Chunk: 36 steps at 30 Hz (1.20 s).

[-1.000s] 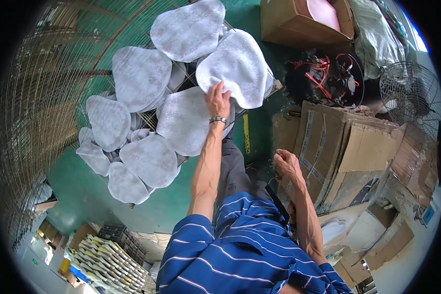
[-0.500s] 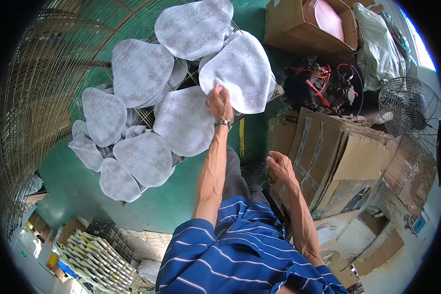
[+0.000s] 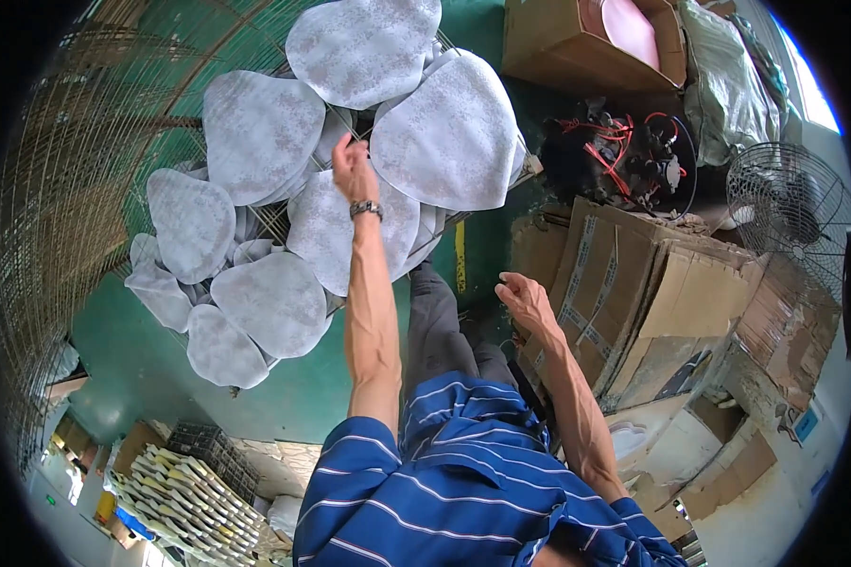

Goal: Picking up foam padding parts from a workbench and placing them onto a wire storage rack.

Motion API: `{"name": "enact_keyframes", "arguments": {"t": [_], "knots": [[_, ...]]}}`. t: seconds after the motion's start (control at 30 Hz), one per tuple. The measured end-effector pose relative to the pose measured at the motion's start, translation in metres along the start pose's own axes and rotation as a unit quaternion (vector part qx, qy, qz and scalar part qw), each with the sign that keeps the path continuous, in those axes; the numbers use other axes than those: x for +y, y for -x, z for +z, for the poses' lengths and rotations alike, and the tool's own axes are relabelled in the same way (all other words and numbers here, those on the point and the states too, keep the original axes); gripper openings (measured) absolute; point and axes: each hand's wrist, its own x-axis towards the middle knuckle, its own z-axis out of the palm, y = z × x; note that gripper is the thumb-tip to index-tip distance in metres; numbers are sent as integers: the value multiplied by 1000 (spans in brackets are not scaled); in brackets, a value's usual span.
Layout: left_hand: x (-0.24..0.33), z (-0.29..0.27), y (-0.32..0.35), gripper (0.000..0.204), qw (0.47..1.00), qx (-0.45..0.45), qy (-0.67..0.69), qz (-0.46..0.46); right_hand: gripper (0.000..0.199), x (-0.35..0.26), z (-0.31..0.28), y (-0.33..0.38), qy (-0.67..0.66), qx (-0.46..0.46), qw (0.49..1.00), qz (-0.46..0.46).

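Note:
Several pale grey speckled pads with rounded, uneven outlines lie in overlapping stacks on a wire rack (image 3: 274,219). My left hand (image 3: 355,173), with a metal-banded band on its wrist, is over the middle pad (image 3: 336,236). Its fingers are partly spread and nothing is in them; whether it touches the pad I cannot tell. Just right of it lies the large right-hand pad (image 3: 449,132), and beyond it the top pad (image 3: 364,52). My right hand (image 3: 528,302) hangs in the air beside the flattened cardboard, its fingers loosely bent and apart, holding nothing.
Stacked wire racks (image 3: 61,189) stand on the left. To the right are flattened cardboard boxes (image 3: 624,293), a fan (image 3: 790,208), a tangle of dark parts with red cords (image 3: 624,161) and an open carton (image 3: 548,47) with pink sheets. Green floor (image 3: 142,369) shows at lower left.
My left hand has let go of the edge of the large right-hand pad and moved left. That pad now lies flatter. My right hand has barely moved; the view has shifted slightly.

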Motion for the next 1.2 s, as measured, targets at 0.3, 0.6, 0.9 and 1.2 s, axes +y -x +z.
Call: {"name": "enact_keyframes", "arguments": {"t": [0.3, 0.6, 0.9, 1.2], "knots": [[-20, -5, -27, 51, 890, -161, -423, 60, 47, -2, 15, -6, 34, -34, 999, -17], [116, -15, -41, 57, 939, -77, -312, 125, 43, -12, 11, -1, 72, 2, 996, -43], [449, -180, -33, 39, 737, 308, -209, 565, 46, -5, -1, 4, 44, -14, 995, -91], [528, -217, -42, 57, 668, 256, -412, 564, 45, 24, -10, 20, 124, -42, 987, -92]]}}
